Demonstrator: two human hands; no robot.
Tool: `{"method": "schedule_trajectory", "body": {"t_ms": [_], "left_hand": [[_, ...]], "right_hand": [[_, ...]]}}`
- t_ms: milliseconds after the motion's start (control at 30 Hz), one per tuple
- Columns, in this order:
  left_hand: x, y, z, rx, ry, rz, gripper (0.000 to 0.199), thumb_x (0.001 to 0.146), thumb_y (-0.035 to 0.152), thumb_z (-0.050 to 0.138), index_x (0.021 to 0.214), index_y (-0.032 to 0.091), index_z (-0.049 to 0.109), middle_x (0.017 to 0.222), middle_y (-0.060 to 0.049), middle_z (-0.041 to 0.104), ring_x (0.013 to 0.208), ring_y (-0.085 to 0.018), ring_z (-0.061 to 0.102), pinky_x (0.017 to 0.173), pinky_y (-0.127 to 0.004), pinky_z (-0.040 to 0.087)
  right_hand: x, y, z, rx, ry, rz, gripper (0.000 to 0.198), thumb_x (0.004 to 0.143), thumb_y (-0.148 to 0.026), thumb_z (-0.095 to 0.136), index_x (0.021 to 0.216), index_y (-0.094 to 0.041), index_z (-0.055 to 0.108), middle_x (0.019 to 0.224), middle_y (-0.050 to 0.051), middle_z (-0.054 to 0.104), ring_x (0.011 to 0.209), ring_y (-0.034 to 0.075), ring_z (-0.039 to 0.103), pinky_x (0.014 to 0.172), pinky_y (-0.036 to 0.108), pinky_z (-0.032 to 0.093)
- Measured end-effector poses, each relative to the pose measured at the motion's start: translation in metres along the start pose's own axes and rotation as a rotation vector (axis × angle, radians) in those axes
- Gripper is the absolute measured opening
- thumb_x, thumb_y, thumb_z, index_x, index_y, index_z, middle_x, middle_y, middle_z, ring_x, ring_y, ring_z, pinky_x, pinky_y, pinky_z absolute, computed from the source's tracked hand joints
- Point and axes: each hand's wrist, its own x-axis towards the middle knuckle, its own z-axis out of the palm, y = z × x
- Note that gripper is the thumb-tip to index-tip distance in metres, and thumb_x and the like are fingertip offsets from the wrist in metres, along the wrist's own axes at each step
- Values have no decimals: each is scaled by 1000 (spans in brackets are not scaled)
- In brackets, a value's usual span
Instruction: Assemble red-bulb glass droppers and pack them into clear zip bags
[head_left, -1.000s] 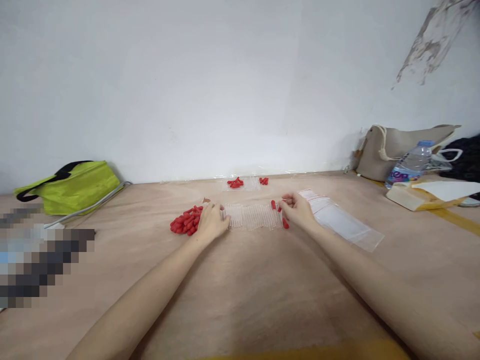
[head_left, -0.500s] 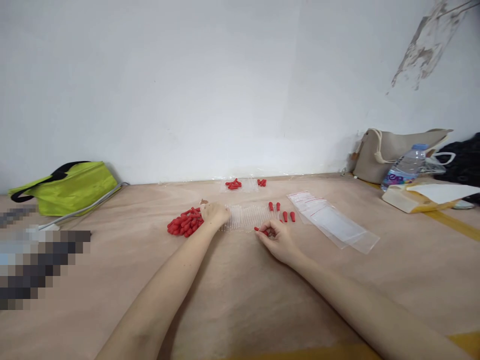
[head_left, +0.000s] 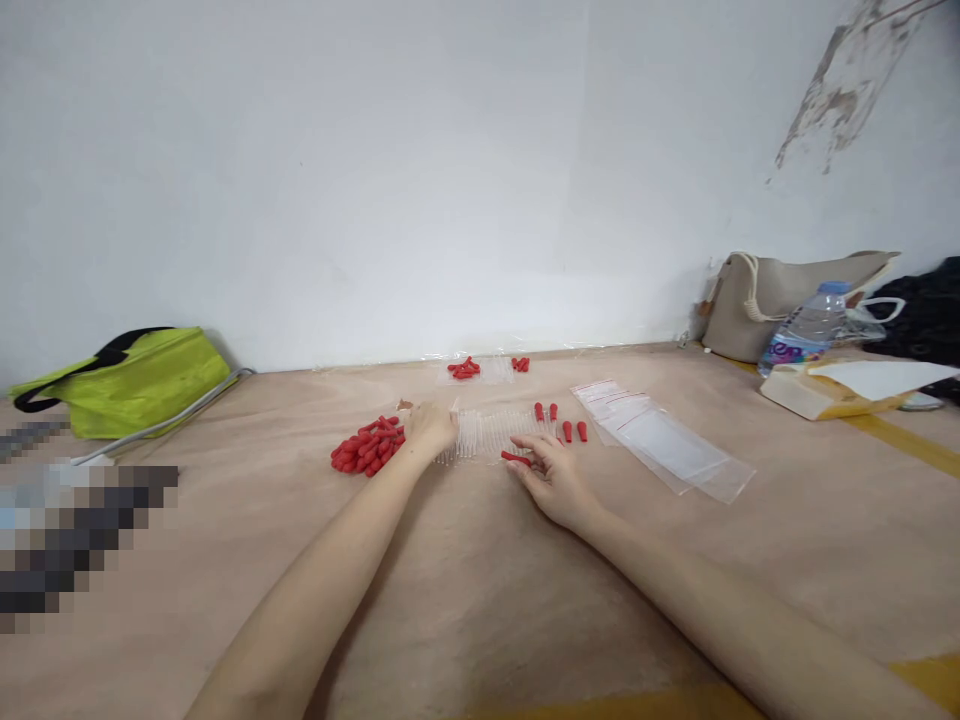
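My left hand [head_left: 431, 430] is closed, knuckles up, at the left end of a row of thin clear tubes [head_left: 491, 433]. Its fingertips are hidden, and I cannot make out what they grip. Just left of it lies a pile of red rubber dropper bulbs [head_left: 367, 447]. Near the row's right front, my right hand [head_left: 553, 478] is open, thumb and forefinger apart around a single red dropper bulb [head_left: 515, 458]. Beyond this hand are two tubes capped with red bulbs [head_left: 546, 411] and two more loose red bulbs [head_left: 574, 432].
Clear zip bags [head_left: 667, 445] lie fanned out to the right. By the wall sits a clear bag with red bulbs [head_left: 465, 369]. A green bag [head_left: 142, 380] stands at left; a beige bag [head_left: 750, 310], a water bottle [head_left: 806, 330] and an opened packet [head_left: 817, 388] are at right.
My right thumb and forefinger have spread apart from their pinch, leaving the red dropper bulb between them. My left hand stays in nearly the same place. The view has shifted slightly.
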Motion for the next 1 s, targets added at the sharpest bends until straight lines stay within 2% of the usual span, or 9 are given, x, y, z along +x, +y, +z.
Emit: {"method": "schedule_trajectory", "body": {"t_ms": [67,133,200,300,400,700,867,1000], "left_hand": [[-20,-2,-4,-5,23,113,18,83,26,43,84,14,56,89,-14,62,91,-26,55,76,-35,39],[-44,-8,-5,-23,21,246,16,86,27,39,89,17,52,84,-7,62,81,-20,56,71,-30,40],[-66,-18,-3,-61,75,472,16,87,25,36,86,17,50,77,-4,60,71,-18,55,67,-30,40],[-84,-31,4,-157,109,612,14,87,23,37,85,17,50,78,-3,61,72,-17,55,68,-30,41],[-87,-35,9,-230,105,630,12,87,23,42,90,19,52,84,-3,63,78,-17,57,70,-29,41],[-89,-31,9,-215,115,673,16,87,27,45,90,20,58,84,-3,66,78,-17,59,71,-29,41],[-89,-30,8,-288,73,645,15,87,25,45,88,18,59,80,-3,64,74,-15,58,67,-26,43],[-89,-30,8,-363,40,677,16,87,24,44,87,18,59,81,-4,63,75,-14,57,68,-26,45]], "right_hand": [[0,2,0,-1,4,-8,22,80,-25,52,100,-20,60,100,9,56,86,17,56,71,30,48],[1,2,-1,-5,-16,-26,19,81,-24,49,93,-21,63,96,8,56,89,17,55,76,32,46],[2,2,-1,-9,-48,-40,18,82,-23,49,90,-21,64,88,7,57,84,17,54,76,33,45],[3,2,-1,1,-79,-40,16,81,-22,49,90,-21,63,84,5,57,78,16,54,71,31,45],[3,0,-1,28,-121,-46,16,82,-21,48,90,-21,62,84,5,58,78,15,54,70,30,45],[4,-4,-2,56,-202,-76,15,82,-21,48,88,-21,61,84,5,59,77,15,55,70,29,45],[3,-1,-2,109,-252,-79,14,82,-21,48,90,-20,60,85,4,62,76,14,56,70,28,45],[2,1,-1,130,-282,-66,16,79,-25,53,92,-21,61,83,3,64,72,13,57,67,27,46]]}}
